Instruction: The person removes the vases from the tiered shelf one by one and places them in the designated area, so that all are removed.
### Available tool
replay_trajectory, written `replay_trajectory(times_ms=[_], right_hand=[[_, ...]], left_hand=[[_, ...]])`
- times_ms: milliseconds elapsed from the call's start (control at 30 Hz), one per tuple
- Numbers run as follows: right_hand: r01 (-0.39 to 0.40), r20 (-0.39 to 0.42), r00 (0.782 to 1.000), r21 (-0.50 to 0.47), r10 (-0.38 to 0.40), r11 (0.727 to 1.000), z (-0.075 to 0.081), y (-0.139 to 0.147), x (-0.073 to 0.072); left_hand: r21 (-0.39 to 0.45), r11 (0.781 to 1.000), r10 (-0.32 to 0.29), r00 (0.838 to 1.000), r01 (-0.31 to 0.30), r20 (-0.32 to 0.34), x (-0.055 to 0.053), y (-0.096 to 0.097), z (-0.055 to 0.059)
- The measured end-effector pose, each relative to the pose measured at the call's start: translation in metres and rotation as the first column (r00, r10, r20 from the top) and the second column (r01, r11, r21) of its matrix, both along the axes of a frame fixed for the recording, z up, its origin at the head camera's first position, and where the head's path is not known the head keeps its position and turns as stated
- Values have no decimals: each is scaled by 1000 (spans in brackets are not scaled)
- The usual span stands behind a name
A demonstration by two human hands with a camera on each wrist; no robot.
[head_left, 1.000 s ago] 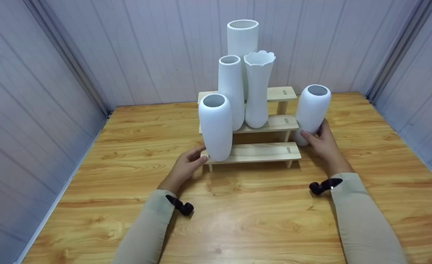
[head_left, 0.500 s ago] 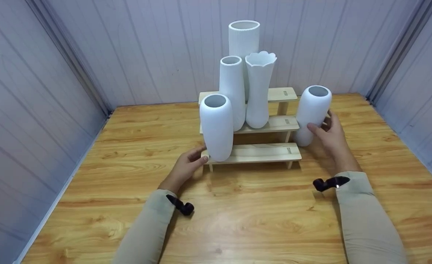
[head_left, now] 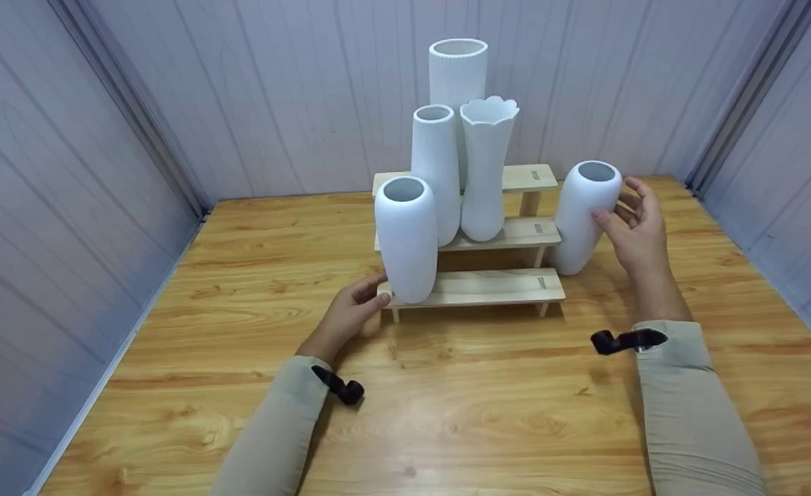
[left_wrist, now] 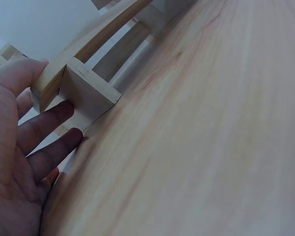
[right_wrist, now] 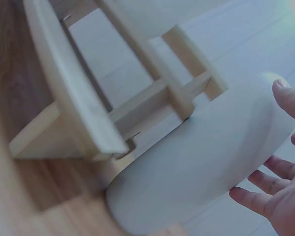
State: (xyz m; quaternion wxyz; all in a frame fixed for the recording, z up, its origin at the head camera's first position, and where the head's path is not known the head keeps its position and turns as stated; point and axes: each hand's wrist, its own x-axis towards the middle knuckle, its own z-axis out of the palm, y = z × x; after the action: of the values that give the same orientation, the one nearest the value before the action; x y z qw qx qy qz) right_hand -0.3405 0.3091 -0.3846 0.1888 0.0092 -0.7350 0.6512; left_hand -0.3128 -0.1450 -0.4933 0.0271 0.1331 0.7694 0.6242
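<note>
My left hand (head_left: 346,310) pinches the left end of the lowest step of a three-tier wooden stand (head_left: 495,286). In the left wrist view, its thumb lies on the board (left_wrist: 56,78) and other fingers reach beside the leg. Close to the stand's right end, a smooth white vase (head_left: 581,220) stands on the table. My right hand (head_left: 643,234) is at that vase's upper right side, thumb touching the front and fingers loosely spread at the back. A similar white vase (head_left: 406,241) is on the lowest step's left end, near my left hand.
On the middle step stand a slim white vase (head_left: 435,172) and a scalloped-rim vase (head_left: 484,176). Behind them, a tall ribbed vase (head_left: 457,72) is on the top step. Panelled walls (head_left: 295,89) enclose the wooden table (head_left: 446,413) at back and sides.
My right hand has slid upward along the right vase, from near its base to near its top, with its fingers loosening. My left hand and the vases look nearly unmoved.
</note>
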Motion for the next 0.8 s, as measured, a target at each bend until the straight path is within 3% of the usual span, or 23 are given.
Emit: replay_trajectory(times_ms=[133, 267, 500, 600, 700, 800], right_hand=[[58, -49, 997, -21, -59, 998, 13, -5, 8], [120, -95, 989, 17, -118, 993, 24, -11, 17], [135, -156, 980, 50, -126, 990, 34, -31, 30], [188, -221, 962, 124, -158, 974, 36, -41, 35], [215, -290, 942, 136, -168, 967, 36, -50, 39], [145, -329, 938, 88, -108, 986, 37, -59, 41]], left_hand=[[9, 1000, 5, 1000, -5, 5, -1, 0, 0], [9, 1000, 7, 1000, -8, 5, 1, 2, 3], [10, 1000, -9, 1000, 9, -14, 19, 5, 29], [7, 1000, -1, 1000, 1, -10, 16, 5, 23], [-1, 1000, 12, 1000, -12, 5, 7, 3, 11], [0, 1000, 26, 1000, -26, 1, 1, 2, 2]])
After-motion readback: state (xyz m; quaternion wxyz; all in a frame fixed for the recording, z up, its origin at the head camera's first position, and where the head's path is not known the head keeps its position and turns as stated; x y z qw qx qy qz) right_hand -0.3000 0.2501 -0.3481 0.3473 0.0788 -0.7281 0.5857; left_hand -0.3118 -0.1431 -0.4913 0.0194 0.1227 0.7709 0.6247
